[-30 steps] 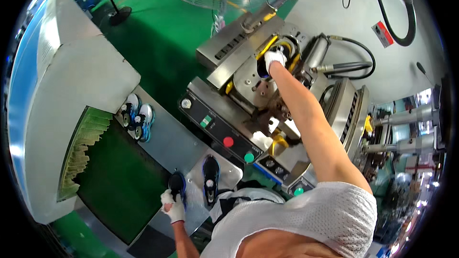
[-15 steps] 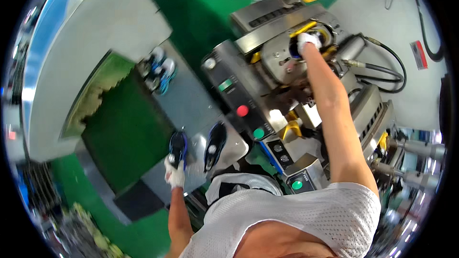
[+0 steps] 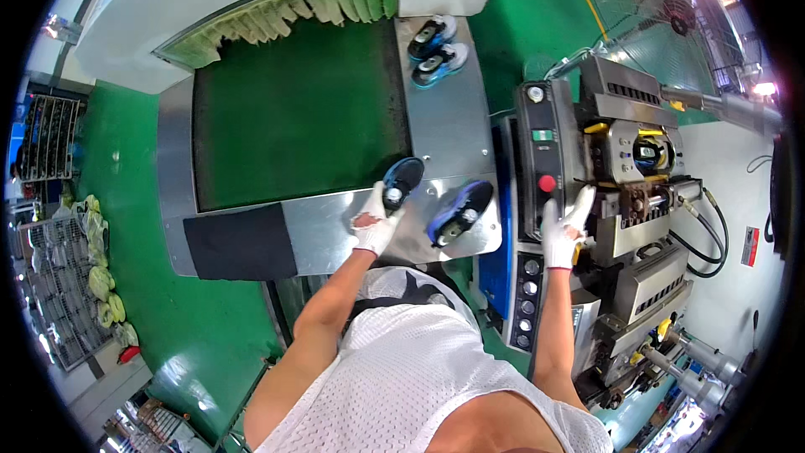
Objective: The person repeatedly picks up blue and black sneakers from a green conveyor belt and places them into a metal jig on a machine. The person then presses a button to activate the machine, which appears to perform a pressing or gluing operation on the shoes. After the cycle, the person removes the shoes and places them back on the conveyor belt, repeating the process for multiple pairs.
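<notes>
Left hand: the white-gloved left hand (image 3: pixel 375 224) grips one end of the dark shoe (image 3: pixel 406 176), with its fingers curled on it.
Right hand: the white-gloved right hand (image 3: pixel 566 231) has its fingers spread and nothing in it that I can see. It is just beside the red button (image 3: pixel 547 183) on the control panel (image 3: pixel 537 134). I cannot tell if it touches the panel.
Dark shoe: at the front of the metal table (image 3: pixel 335 226), by the corner of the green belt (image 3: pixel 293 126).
Blue-edged shoe: this blue-edged shoe (image 3: pixel 461 211) lies tilted on the table, to the right of the dark shoe, with no hand on it.
Done so far: something dark and pale, like a shoe, looks to be set in the machine (image 3: pixel 625 151).
Left over: the dark shoe and the blue-edged shoe are both outside the machine. I cannot tell if their turn is over.
Far shoes: two more, the far shoes (image 3: pixel 440 65), sit side by side at the table's far end.
Inside the shoes: a small white lump shows in the dark shoe, and one in the blue-edged shoe.
Rack: the tall rack (image 3: pixel 50 138) on the left has rows of dark things, too small to name.
Wire cart: pale yellow bundles (image 3: pixel 101 281) lie along the side of the wire cart (image 3: pixel 63 285).
</notes>
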